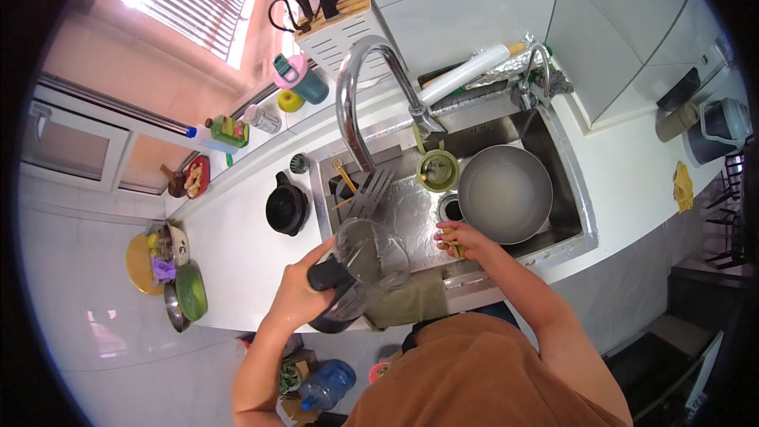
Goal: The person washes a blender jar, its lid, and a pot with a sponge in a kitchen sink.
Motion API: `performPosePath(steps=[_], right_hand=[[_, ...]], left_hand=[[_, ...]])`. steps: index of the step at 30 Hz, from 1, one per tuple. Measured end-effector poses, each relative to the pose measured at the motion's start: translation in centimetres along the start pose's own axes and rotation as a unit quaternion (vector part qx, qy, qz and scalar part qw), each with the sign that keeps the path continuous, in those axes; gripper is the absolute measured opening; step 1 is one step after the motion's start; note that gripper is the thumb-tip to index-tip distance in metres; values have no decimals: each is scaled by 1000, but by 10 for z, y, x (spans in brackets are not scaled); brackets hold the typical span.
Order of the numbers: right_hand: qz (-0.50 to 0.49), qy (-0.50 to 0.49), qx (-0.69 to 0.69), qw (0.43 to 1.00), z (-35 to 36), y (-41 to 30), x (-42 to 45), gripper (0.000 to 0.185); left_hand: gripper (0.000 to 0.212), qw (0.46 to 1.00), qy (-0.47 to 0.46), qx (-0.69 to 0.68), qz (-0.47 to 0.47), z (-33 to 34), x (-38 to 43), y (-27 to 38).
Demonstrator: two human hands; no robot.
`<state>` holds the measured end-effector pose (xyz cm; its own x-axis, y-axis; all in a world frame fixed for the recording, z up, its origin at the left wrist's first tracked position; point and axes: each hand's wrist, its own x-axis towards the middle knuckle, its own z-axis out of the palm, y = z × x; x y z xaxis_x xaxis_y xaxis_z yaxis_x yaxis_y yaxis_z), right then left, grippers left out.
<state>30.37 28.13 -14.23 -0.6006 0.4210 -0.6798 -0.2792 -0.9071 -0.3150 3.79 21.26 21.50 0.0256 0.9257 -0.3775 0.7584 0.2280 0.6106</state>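
Observation:
My left hand (pixel 296 299) grips the black handle of a clear blender jug (pixel 373 258), which is tilted over the near left edge of the steel sink (pixel 412 243). Between the fingers of my right hand (pixel 468 240) is a crumpled yellow-brown cloth (pixel 455 250), held above the sink basin. Just beyond that hand, a grey pan (pixel 536 175) with cloudy whitish liquid rests in the basin. A green strainer basket (pixel 437 171) stands beside the pan, near the round drain (pixel 453 207).
A tall chrome faucet (pixel 347 95) arches over the sink's left half. Chopsticks (pixel 344 175) stand by a slotted grey rack (pixel 370 196). On the left counter sits a black lid-like part (pixel 286 207). An olive towel (pixel 415 302) hangs over the front edge; another yellow cloth (pixel 683 187) lies right.

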Motion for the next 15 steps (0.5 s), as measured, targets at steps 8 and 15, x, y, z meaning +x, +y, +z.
performPosePath(steps=[8, 15], right_hand=[[-87, 76, -84, 990, 30, 4, -15, 24], [-135, 155, -123, 971, 88, 10, -10, 39]], left_hand=[[75, 971, 137, -181, -70, -30, -58, -69], [75, 935, 258, -228, -89, -53, -75, -149]])
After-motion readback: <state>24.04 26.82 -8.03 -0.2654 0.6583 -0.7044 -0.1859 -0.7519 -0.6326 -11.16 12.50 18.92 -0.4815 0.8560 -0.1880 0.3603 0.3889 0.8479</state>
